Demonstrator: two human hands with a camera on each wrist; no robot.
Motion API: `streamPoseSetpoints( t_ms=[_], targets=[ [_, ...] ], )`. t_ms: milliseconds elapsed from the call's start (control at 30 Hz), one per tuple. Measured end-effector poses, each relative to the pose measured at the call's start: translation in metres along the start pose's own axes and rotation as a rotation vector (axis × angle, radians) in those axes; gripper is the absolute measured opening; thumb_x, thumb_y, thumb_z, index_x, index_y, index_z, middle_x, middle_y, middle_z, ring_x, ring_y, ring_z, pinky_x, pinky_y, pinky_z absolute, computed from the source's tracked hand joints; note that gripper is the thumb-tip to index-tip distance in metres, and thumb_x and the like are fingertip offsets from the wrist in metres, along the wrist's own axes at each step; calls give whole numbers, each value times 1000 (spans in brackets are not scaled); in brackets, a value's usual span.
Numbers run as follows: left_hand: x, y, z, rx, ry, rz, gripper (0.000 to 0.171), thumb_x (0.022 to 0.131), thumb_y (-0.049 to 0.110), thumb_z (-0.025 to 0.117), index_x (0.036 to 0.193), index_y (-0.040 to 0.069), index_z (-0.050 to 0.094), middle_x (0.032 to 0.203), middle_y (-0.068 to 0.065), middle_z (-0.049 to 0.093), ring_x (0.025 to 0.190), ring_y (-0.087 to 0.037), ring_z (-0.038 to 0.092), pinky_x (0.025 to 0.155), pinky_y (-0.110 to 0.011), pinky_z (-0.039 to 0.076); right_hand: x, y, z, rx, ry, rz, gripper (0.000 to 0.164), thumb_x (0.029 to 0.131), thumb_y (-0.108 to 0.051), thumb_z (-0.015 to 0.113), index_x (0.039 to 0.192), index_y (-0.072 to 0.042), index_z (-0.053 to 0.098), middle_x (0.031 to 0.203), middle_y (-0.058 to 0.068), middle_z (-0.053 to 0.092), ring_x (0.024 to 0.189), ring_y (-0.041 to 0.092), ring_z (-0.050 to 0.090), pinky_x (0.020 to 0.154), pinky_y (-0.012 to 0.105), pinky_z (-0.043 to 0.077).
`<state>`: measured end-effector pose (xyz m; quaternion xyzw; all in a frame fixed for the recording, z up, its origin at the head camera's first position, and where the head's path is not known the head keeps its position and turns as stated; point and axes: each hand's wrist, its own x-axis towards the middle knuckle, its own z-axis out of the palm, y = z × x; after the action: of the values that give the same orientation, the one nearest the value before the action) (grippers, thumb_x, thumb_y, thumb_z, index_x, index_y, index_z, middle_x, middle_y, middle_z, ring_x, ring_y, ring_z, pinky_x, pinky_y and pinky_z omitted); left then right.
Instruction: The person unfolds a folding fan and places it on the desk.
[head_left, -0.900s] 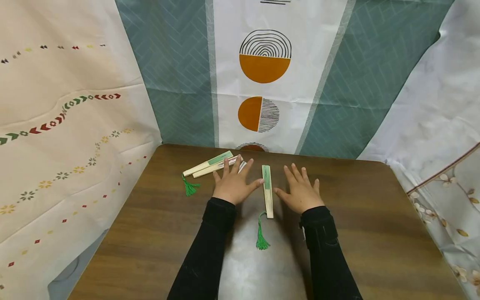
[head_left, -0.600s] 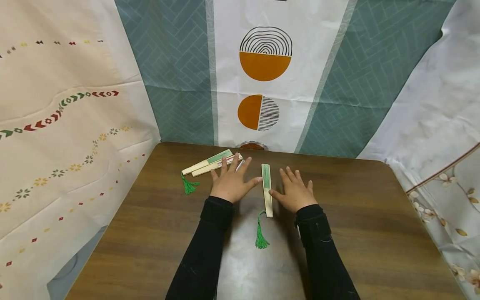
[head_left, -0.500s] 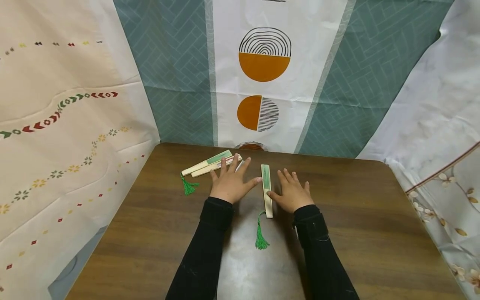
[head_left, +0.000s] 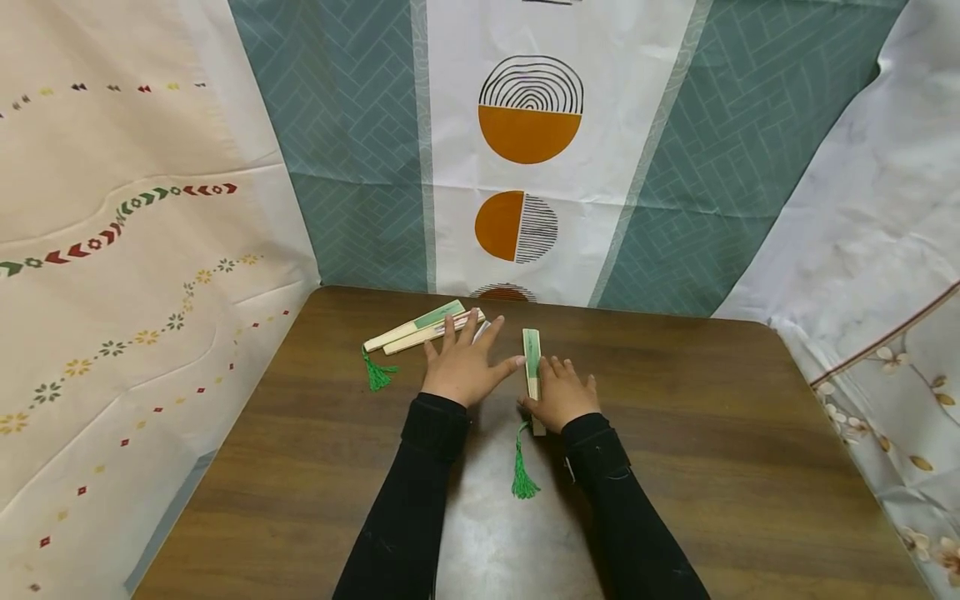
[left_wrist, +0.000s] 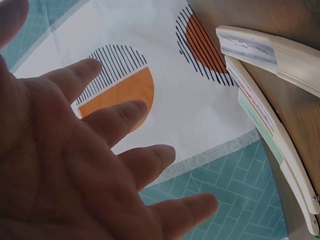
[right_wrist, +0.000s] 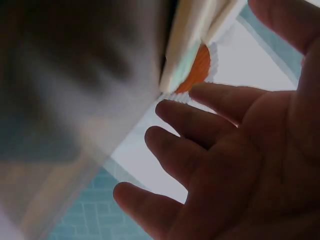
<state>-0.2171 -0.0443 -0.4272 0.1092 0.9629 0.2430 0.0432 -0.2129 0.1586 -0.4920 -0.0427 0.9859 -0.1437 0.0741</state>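
Observation:
A folded hand fan [head_left: 532, 350] with a green panel lies upright on the table between my hands, its green tassel [head_left: 523, 475] toward me. My right hand [head_left: 561, 396] is at its right side, thumb crossing over the fan's lower half and hiding part of it. In the right wrist view the fingers of this hand [right_wrist: 220, 150] are spread loosely beside the fan [right_wrist: 187, 42]. My left hand [head_left: 465, 367] is spread flat to the left of that fan, thumb pointing toward it. Its fingers overlap other folded fans [head_left: 412, 327] at the back left; these fans [left_wrist: 265, 112] show beyond the fingertips in the left wrist view.
Another green tassel [head_left: 379, 375] hangs from the back-left fans. The brown wooden table [head_left: 735, 467] ends at a patterned cloth [head_left: 525, 250] behind, with white cloths [head_left: 150, 275] draped at both sides.
My right hand has moved left and slightly toward me, from apart from the middle fan to over its lower half. The left hand and the fans have hardly moved.

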Motion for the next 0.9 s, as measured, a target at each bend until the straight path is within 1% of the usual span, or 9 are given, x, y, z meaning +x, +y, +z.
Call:
streamPoseSetpoints(
  t_ms=[200,233,333,400,500,600,667,767,900],
  targets=[
    [1,1,-2,-4,-13,6,83,111,74,57,180,37,31,193,-10,15,179,-49,1,136,-90,10,21,10,33,19,54,1,86,105,-48,80,170,-1,48,175,24,51,166,49,45,133,85,32],
    [1,1,-2,-5,-14,7,83,111,74,57,180,37,31,193,-10,15,179,-49,1,136,-90,10,21,10,34,16,62,0,85,105,-46,81,169,-1,49,175,24,52,166,48,46,133,84,32],
    [1,2,-3,-11,-12,8,83,110,74,58,180,38,31,193,-10,16,179,-49,1,136,-90,11,31,19,48,-17,122,-24,81,103,-44,85,165,0,55,167,24,60,156,45,59,128,77,46],
    [0,2,-2,-11,-11,8,83,110,74,58,180,38,32,192,-11,18,179,-49,1,136,-90,11,37,26,58,-31,158,-41,72,102,-37,87,158,0,61,159,22,68,144,43,70,120,69,58],
    [0,2,-2,-9,-16,5,83,110,74,58,180,38,31,192,-11,18,179,-49,0,136,-90,11,46,35,69,-25,224,-65,41,105,-23,83,138,-1,72,132,20,82,114,41,82,94,61,70],
    [0,1,-2,-9,-17,5,83,111,74,57,180,38,31,192,-12,18,179,-49,1,135,-90,11,52,40,74,-12,302,-77,12,105,-12,78,113,-3,76,102,18,83,86,41,81,72,59,68],
    [-1,1,-3,-11,-20,5,83,111,74,57,180,38,31,192,-12,17,179,-49,1,135,-90,11,54,42,75,-6,330,-70,3,103,-8,76,103,-4,76,92,17,81,79,39,79,65,58,66],
    [-1,1,-3,-11,-25,6,82,111,74,57,180,38,31,192,-12,17,179,-49,0,135,-90,11,54,44,72,-2,323,-56,5,97,-4,79,95,-4,74,87,17,78,75,37,77,63,57,65],
    [-1,2,-3,-9,-29,5,82,111,74,57,180,38,30,192,-11,16,179,-49,0,135,-90,12,54,49,66,9,269,-28,9,93,-6,83,94,-6,74,84,14,76,72,34,74,60,55,62]
  ],
)
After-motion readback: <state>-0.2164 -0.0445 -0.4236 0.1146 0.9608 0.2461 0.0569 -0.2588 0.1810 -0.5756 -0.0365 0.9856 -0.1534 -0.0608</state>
